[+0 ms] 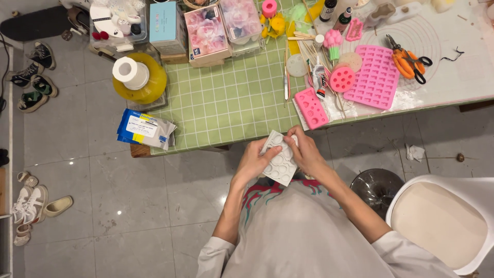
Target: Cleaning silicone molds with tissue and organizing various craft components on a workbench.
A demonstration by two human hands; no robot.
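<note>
White mould (278, 160) held near table (226, 103) edge, above lap. Left hand (256, 158) grips left side, thumb pressing cavity; right hand (304, 152) clasps far-right edge. Looks light, soft, bendy rubber; best held by both edges.

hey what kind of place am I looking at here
Most likely a home craft corner for mould casting. Pink silicone moulds, orange scissors and small bottles crowd the green gridded table mat, shoes line the tiled floor, and both hands hold a white mould.

Green mat (226, 103) centre bare — pink moulds (360, 82) crowd right.
</note>
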